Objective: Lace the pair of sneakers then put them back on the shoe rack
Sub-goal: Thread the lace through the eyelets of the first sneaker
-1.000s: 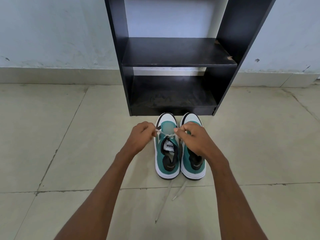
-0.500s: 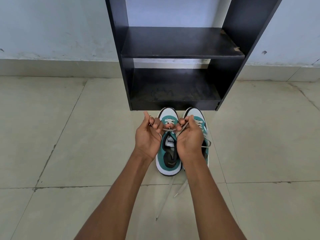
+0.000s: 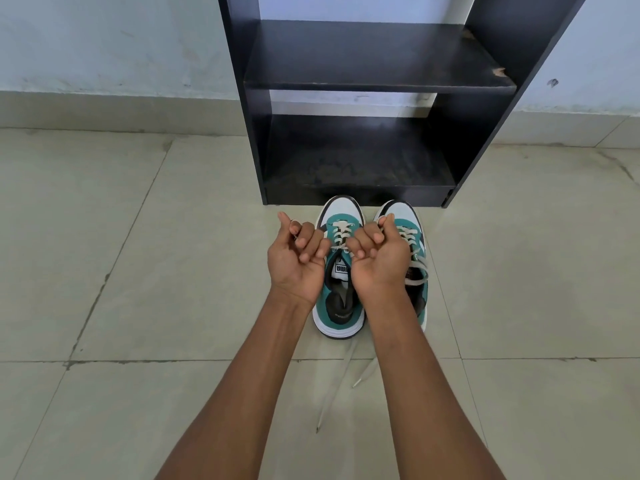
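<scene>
Two teal, white and black sneakers stand side by side on the floor, toes toward the black shoe rack (image 3: 377,86). The left sneaker (image 3: 341,306) has white lacing across its front, and its lace ends (image 3: 330,393) trail loose on the tiles behind the heel. The right sneaker (image 3: 414,244) is laced, partly hidden by my right wrist. My left hand (image 3: 298,261) is palm up beside the left sneaker, fingers curled on its lace. My right hand (image 3: 375,258) is palm up between the shoes, fingers curled on the other side of that lace.
The rack has two dark shelves, both bare, and stands against a pale blue wall (image 3: 104,46). Beige floor tiles (image 3: 138,271) stretch out on both sides of the sneakers.
Both hands have turned from palm down to palm up and drawn closer together over the left sneaker, pulling its lace. My view has moved nearer to the rack.
</scene>
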